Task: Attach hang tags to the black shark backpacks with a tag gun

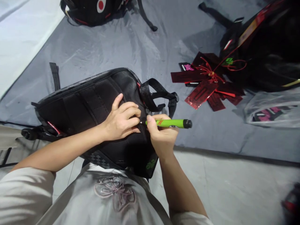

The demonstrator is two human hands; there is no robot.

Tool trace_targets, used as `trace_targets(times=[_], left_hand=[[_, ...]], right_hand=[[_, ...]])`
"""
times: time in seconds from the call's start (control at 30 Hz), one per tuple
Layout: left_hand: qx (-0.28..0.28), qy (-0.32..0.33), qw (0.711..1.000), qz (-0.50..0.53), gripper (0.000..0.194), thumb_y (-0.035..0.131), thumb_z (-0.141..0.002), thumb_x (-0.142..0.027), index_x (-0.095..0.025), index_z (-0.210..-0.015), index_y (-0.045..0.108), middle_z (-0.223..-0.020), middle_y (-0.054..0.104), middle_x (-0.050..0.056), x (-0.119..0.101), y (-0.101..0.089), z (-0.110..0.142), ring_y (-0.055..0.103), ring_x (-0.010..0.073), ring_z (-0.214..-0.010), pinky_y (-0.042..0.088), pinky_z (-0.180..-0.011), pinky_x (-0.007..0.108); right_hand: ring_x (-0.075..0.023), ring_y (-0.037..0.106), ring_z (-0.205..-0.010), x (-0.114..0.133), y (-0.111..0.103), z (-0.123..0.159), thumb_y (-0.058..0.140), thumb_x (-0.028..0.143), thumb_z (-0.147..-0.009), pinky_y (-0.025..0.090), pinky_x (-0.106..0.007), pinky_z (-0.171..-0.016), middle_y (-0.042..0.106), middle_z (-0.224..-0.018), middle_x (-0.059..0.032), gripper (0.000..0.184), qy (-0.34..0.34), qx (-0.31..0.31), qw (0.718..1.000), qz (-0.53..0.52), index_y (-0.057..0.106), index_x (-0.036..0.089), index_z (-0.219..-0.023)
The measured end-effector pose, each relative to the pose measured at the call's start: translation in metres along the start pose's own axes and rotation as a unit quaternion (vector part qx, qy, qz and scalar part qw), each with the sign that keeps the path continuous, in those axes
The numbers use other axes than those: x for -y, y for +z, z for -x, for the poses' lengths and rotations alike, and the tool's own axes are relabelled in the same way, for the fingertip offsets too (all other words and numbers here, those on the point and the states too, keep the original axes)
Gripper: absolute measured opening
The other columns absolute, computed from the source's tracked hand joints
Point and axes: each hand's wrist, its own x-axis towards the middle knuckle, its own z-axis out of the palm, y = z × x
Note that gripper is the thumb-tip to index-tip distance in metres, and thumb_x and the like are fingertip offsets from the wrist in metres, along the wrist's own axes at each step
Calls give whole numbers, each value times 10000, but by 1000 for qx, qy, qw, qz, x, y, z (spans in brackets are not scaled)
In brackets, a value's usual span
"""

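A black backpack [89, 106] lies on its side in front of me, its top handle and straps [159, 93] pointing right. My left hand [122, 120] rests on the backpack's back panel with fingers curled and pinched against the fabric near the top seam. My right hand [161, 134] grips a green pen-shaped tool with a black end [173, 123], held level. Its thin tip points left and meets the fingertips of my left hand at the seam.
A grey sheet [140, 47] covers the floor. A bunch of red hang tags with red strings [206, 84] lies at the right beside another black bag [269, 50]. A clear plastic bag [272, 109] lies below it. A third black bag [93, 11] sits at the top.
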Motion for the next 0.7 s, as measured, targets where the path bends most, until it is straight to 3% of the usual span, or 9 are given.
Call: trace_targets(times=[0.7], left_hand=[[-6, -3, 1000, -4, 295, 558, -933, -486, -206, -868, 622, -999, 667, 14, -1, 3, 0, 555, 209, -1135, 12, -1241, 534]], right_hand=[[-104, 512, -481, -4, -2, -2, 652, 314, -834, 429, -239, -457, 547, -566, 32, 213, 14, -22, 1000, 14, 581, 184, -681]])
